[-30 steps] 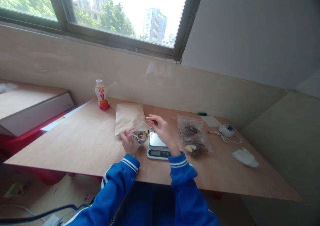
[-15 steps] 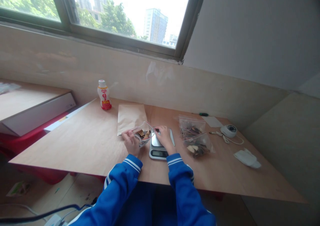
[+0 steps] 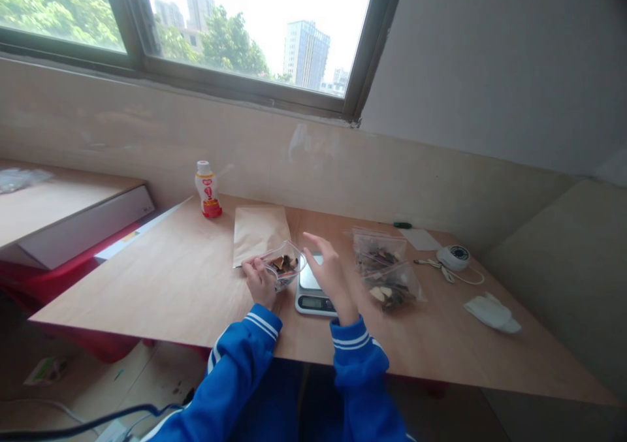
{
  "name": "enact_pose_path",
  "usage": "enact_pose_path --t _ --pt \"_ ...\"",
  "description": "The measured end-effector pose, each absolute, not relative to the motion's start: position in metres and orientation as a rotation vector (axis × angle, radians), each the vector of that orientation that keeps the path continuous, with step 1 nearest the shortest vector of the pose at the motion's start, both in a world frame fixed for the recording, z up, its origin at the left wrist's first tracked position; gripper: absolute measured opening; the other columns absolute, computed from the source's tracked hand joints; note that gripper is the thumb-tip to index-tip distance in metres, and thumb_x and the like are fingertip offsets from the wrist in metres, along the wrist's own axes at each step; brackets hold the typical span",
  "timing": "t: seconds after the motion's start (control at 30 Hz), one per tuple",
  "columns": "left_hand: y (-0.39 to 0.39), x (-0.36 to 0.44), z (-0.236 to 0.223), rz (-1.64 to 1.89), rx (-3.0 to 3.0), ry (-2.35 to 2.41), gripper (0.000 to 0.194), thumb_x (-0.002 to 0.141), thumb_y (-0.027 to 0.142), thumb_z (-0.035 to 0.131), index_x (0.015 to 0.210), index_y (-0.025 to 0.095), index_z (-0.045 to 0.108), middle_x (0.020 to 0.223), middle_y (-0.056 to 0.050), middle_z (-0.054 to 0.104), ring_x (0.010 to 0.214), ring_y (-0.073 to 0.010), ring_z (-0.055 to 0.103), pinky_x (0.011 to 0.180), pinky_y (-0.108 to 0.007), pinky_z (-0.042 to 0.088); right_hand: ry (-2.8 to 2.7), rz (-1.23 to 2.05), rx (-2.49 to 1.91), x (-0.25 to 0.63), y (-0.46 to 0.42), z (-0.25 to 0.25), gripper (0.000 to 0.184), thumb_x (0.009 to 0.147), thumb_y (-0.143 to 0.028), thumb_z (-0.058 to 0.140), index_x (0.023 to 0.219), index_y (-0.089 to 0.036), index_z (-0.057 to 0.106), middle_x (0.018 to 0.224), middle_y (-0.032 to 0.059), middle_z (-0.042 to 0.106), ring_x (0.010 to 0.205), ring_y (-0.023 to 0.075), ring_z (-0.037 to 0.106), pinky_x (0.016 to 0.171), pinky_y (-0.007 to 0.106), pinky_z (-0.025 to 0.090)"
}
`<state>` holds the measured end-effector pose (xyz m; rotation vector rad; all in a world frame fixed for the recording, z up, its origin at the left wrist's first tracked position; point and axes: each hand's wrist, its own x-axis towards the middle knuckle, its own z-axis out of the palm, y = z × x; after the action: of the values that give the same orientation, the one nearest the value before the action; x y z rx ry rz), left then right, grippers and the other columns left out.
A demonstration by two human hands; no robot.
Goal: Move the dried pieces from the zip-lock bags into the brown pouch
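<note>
My left hand (image 3: pixel 259 283) grips a clear zip bag (image 3: pixel 283 267) of dark and tan dried pieces, holding it over the left edge of a digital kitchen scale (image 3: pixel 313 303). My right hand (image 3: pixel 329 275) is raised with its fingers spread, just right of the bag and above the scale, touching neither. A flat kraft paper bag (image 3: pixel 260 234) lies under and behind the left hand. To the right of the scale lie two more zip bags of dried pieces (image 3: pixel 379 254) (image 3: pixel 392 287), one partly overlapping the other.
All this stands on a plywood table (image 3: pixel 166 292). A small bottle (image 3: pixel 208 190) stands at the back by the wall. To the right lie a white round device with cord (image 3: pixel 453 257), a white paper slip (image 3: pixel 420 239), a green item (image 3: pixel 402 225) and a white cloth (image 3: pixel 492 314).
My right hand has let go of the bag's edge, opened and lifted up and to the right. My left hand still holds the bag. The view has shifted slightly.
</note>
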<state>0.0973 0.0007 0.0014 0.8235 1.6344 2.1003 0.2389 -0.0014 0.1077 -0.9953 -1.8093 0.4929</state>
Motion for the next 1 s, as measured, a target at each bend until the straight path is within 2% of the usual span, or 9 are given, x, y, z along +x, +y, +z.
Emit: enact_pose_path --t 0.23,0.43,0.5,0.6,0.67,0.73,0.8,0.9,1.0 --pt "-0.004 0.100 0.015 2.087 0.810 1.575 0.037 0.088 0.059 0.037 0.086 0.023 0.043 0.076 -0.006 0.065 0.069 -0.0211 0.067 0.061 -0.034 0.052 -1.625 0.625 -1.113 0.257 -0.044 0.070 0.029 0.091 -0.027 0.045 0.114 -0.022 0.063 0.118 0.0082 0.065 0.110 0.0213 0.060 0.095 0.038 0.049" --pt "-0.031 0.100 0.037 2.142 0.732 1.310 0.036 0.086 0.059 0.039 0.087 0.023 0.038 0.083 -0.006 0.067 0.069 -0.0209 0.069 0.056 -0.033 0.054 -1.521 0.695 -1.127 0.262 -0.077 0.053 0.034 0.093 -0.032 0.046 0.122 -0.022 0.059 0.125 0.0095 0.062 0.114 0.0225 0.059 0.094 0.038 0.051" --pt "-0.049 0.099 0.050 2.022 0.751 1.189 0.034 0.086 0.057 0.043 0.087 0.023 0.040 0.081 -0.004 0.067 0.068 -0.0211 0.070 0.058 -0.034 0.055 -1.500 0.708 -1.106 0.262 -0.085 0.058 0.036 0.093 -0.035 0.045 0.126 -0.023 0.057 0.131 0.0093 0.058 0.121 0.0225 0.055 0.098 0.038 0.049" --pt "-0.071 0.098 0.075 1.634 0.957 1.075 0.032 0.084 0.054 0.050 0.083 0.023 0.047 0.081 -0.005 0.069 0.067 -0.0216 0.070 0.062 -0.036 0.056 -1.474 0.731 -1.053 0.263 -0.094 0.070 0.040 0.094 -0.038 0.045 0.132 -0.026 0.052 0.138 0.0080 0.053 0.128 0.0224 0.048 0.105 0.040 0.043" --pt "-0.078 0.099 0.088 1.386 1.047 1.028 0.033 0.081 0.055 0.054 0.081 0.022 0.050 0.084 -0.006 0.070 0.067 -0.0225 0.070 0.063 -0.036 0.056 -1.463 0.795 -1.006 0.265 -0.097 0.076 0.040 0.094 -0.040 0.045 0.131 -0.027 0.053 0.135 0.0077 0.056 0.127 0.0227 0.050 0.104 0.040 0.043" --pt "-0.079 0.100 0.096 1.252 1.056 1.037 0.036 0.079 0.058 0.055 0.083 0.022 0.054 0.088 -0.007 0.070 0.067 -0.0228 0.070 0.058 -0.034 0.055 -1.438 0.917 -0.960 0.265 -0.098 0.077 0.038 0.092 -0.045 0.047 0.122 -0.025 0.058 0.120 0.0085 0.065 0.115 0.0227 0.059 0.093 0.037 0.049" --pt "-0.077 0.101 0.098 1.190 0.996 1.063 0.041 0.079 0.062 0.051 0.088 0.022 0.057 0.092 -0.009 0.071 0.070 -0.0237 0.070 0.052 -0.032 0.053 -1.312 1.011 -0.931 0.263 -0.096 0.073 0.035 0.089 -0.050 0.051 0.103 -0.022 0.064 0.092 0.0063 0.071 0.088 0.0198 0.067 0.076 0.031 0.053" --pt "-0.077 0.102 0.101 1.162 0.894 1.006 0.049 0.081 0.066 0.045 0.098 0.022 0.059 0.105 -0.012 0.069 0.082 -0.0260 0.070 0.054 -0.034 0.055 -0.894 0.940 -0.964 0.256 -0.090 0.063 0.036 0.083 -0.055 0.058 0.072 -0.020 0.053 0.058 -0.0039 0.057 0.052 0.0110 0.055 0.054 0.022 0.046" --pt "-0.086 0.106 0.109 1.176 0.918 0.878 0.057 0.083 0.067 0.039 0.106 0.020 0.062 0.118 -0.014 0.065 0.099 -0.0280 0.067 0.070 -0.038 0.057 -0.490 0.838 -1.039 0.250 -0.085 0.054 0.042 0.084 -0.056 0.055 0.064 -0.022 0.039 0.050 -0.0093 0.041 0.041 0.0075 0.042 0.042 0.019 0.036"
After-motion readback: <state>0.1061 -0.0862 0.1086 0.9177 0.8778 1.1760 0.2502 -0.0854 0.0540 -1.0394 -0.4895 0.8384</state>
